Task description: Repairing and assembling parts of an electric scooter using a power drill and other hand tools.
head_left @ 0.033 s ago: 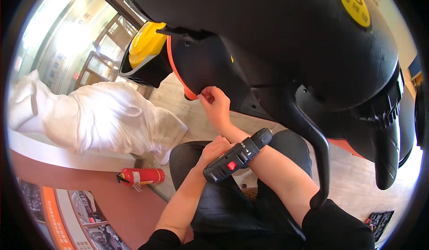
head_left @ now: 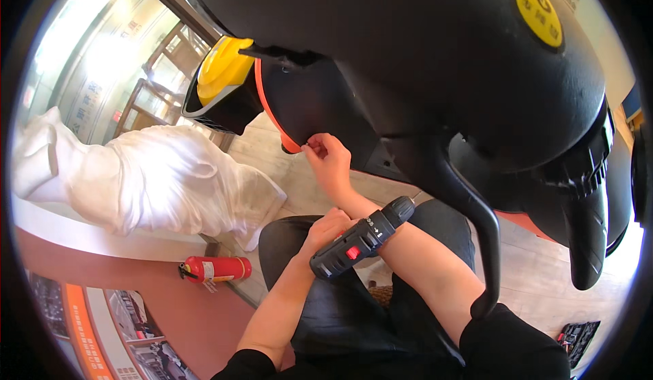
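My left hand (head_left: pixel 328 229) is wrapped round a black cordless drill (head_left: pixel 360 238) with a red switch; the drill hides its handle and part of my fingers. The drill lies slantwise across my right forearm, its chuck pointing up and right. Beyond it, my right hand (head_left: pixel 329 161) has thumb and forefinger pinched together at the lower edge of a large black rounded shell (head_left: pixel 435 33). Whatever sits between those fingertips is too small to make out. Orange trim (head_left: pixel 266 101) runs along the shell's edge, ending beside my fingertips.
A curved black bar (head_left: pixel 486 230) hangs from the shell close to my right arm. To the left are a white draped statue (head_left: pixel 170 176) and a red fire extinguisher (head_left: pixel 218 269). A yellow part (head_left: pixel 224 71) sits at the shell's left end. An open tool case (head_left: pixel 578 342) lies at lower right.
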The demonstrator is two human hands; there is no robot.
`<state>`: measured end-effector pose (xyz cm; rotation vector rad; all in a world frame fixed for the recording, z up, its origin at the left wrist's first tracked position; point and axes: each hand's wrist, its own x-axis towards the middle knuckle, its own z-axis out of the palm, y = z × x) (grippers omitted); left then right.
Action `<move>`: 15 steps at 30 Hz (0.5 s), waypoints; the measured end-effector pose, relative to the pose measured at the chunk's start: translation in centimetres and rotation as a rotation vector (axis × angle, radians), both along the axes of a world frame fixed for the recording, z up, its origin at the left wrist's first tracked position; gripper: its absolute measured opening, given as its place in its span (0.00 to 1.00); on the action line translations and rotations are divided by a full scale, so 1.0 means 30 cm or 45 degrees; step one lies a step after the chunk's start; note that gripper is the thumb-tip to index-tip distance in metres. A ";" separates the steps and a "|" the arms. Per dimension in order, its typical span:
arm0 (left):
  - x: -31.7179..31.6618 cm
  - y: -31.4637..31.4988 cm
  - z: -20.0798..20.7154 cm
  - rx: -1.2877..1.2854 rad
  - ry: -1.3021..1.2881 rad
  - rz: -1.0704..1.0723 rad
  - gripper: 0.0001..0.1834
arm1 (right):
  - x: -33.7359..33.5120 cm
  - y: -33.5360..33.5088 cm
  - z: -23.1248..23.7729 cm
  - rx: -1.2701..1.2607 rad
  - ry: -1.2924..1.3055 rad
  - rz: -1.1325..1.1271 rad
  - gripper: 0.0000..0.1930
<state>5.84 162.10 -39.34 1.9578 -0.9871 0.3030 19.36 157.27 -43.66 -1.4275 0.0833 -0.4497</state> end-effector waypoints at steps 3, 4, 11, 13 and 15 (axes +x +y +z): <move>-0.008 0.015 0.006 -0.008 -0.018 0.021 0.17 | -0.038 -0.028 0.039 -0.056 -0.096 0.132 0.08; -0.011 0.022 0.004 -0.009 -0.029 0.012 0.16 | -0.043 -0.030 0.052 -0.053 -0.100 0.138 0.08; -0.023 0.020 -0.023 0.046 -0.037 0.050 0.16 | -0.025 -0.212 0.067 -0.074 -0.393 0.216 0.06; -0.018 0.032 -0.017 0.024 -0.100 0.119 0.18 | -0.059 -0.277 0.300 0.224 -0.229 0.356 0.05; -0.011 0.024 0.016 -0.047 -0.095 0.082 0.19 | -0.080 -0.349 0.428 -0.013 -0.391 0.401 0.06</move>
